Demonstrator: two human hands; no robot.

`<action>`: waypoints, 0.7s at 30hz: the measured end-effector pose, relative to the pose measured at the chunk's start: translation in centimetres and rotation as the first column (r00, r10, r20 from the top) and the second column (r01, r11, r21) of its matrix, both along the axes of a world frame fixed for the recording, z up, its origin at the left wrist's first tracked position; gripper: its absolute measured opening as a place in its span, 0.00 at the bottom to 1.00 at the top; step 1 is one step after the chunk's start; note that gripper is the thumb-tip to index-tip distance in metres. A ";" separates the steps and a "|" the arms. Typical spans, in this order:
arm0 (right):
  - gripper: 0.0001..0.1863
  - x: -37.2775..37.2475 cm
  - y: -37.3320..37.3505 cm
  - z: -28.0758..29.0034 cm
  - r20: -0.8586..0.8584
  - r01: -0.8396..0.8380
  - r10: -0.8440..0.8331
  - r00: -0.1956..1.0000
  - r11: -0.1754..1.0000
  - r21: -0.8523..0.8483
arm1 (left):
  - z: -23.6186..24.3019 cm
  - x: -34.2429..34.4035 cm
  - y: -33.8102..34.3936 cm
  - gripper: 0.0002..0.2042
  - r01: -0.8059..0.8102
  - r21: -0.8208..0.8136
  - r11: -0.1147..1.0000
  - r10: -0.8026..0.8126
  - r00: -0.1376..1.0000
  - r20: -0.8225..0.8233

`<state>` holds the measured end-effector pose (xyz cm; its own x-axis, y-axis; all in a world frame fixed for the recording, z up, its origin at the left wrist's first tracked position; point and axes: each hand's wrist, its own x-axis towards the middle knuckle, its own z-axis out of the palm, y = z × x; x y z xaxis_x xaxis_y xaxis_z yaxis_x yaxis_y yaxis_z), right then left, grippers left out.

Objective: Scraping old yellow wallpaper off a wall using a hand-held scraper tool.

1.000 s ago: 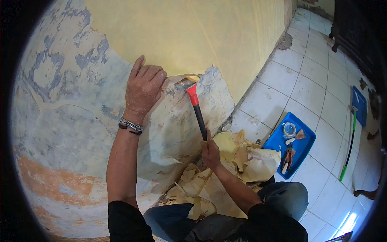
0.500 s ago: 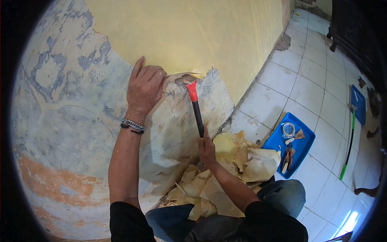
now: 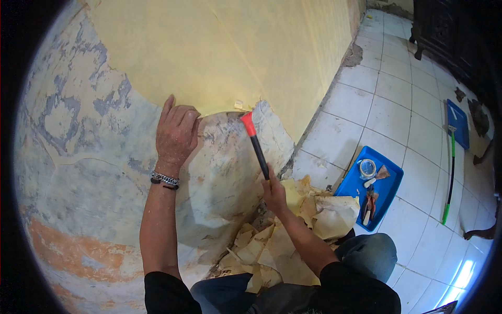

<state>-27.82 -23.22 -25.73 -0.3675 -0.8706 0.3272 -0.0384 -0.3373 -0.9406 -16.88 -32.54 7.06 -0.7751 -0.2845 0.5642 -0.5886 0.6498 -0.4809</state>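
Observation:
My left hand (image 3: 177,131) is against the wall, its fingers bent at the lower edge of the yellow paint layer (image 3: 209,63) and one finger sticking up. The loose edge runs from this hand toward the scraper. In my right hand (image 3: 274,194) is a long-handled scraper (image 3: 256,149) with a black grip and red neck. Its head meets the wall at the paint's edge and is mostly hidden. Below that edge, the bare grey-white plaster (image 3: 225,152) shows dark stains.
Peeled yellow paint sheets (image 3: 272,251) lie heaped by my knees. Right of them a blue tray (image 3: 396,183) holds a tape roll and small tools. A green-and-black pole tool (image 3: 451,178) rests on white floor tiles, near another blue tray (image 3: 460,131). Dark carved furniture (image 3: 444,36) stands far right.
The view has shifted slightly. The scraper's head, visible before, is now mostly out of sight at the paint's edge. My left hand keeps its place at that edge.

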 end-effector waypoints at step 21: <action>0.32 -2.4 0.2 0.3 -0.145 0.040 -0.021 0.989 0.991 0.131 | -0.1 0.1 0.4 0.07 0.058 0.067 0.996 -0.057 0.998 -0.020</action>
